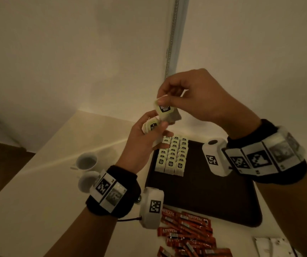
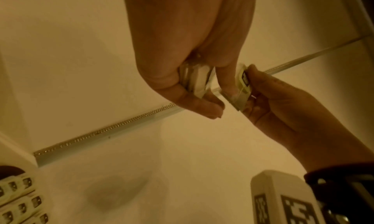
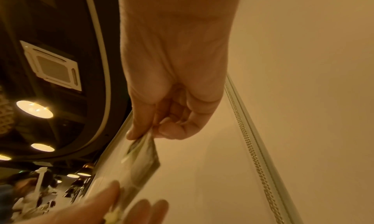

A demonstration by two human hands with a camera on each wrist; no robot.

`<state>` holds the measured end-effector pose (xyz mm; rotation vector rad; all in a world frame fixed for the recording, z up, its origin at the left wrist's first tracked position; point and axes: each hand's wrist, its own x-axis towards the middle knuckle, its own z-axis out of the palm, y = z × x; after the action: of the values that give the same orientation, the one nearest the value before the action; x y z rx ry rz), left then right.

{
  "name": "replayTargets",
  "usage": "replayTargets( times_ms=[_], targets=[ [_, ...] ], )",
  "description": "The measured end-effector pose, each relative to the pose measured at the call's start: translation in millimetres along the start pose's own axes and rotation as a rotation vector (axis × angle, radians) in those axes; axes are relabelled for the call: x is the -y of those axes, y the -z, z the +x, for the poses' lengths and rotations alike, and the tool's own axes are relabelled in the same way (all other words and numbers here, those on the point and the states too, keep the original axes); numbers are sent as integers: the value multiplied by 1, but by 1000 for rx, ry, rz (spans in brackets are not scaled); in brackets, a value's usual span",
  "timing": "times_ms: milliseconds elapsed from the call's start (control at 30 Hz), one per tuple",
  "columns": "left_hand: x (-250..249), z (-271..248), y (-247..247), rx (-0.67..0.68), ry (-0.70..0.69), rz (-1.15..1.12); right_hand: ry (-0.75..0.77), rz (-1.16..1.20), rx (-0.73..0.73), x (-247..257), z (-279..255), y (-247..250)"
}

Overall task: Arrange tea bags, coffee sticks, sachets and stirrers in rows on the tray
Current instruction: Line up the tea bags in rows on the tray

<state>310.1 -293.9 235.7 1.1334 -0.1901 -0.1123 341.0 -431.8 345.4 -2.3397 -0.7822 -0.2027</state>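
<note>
"NESCAFE" reads in white on the red foil coffee sticks (image 1: 186, 232) heaped at the tabletop's near edge. The pale green tea bag (image 1: 164, 109) held up carries a black label, perhaps ending "teas"; it is too blurred to be sure.

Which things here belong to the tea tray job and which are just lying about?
Job: tray, rows of tea bags, single tea bag pinched by right hand, small stack in left hand, coffee sticks.
Lying about: two cups.

Coffee sticks (image 1: 188, 236) cut off below
</note>
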Motion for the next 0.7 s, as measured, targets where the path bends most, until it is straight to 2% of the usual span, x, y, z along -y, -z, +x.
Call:
replayTargets(
  times_ms=[167,300,433,533,700],
  targets=[
    [10,0,-8,33,77,-100,-14,-167,19,4,3,-1],
    [12,-1,-10,-6,140,-256,-30,-360,39,-1,4,-4],
    [14,-2,-8,-31,138,-316,-69,-403,49,-7,2,-7],
    [13,-1,-7,-70,128,-333,-54,-284,47,-12,2,-10],
    [14,1,-2,-154,57,-295,-108,146,-27,-18,-2,-19]
  ],
)
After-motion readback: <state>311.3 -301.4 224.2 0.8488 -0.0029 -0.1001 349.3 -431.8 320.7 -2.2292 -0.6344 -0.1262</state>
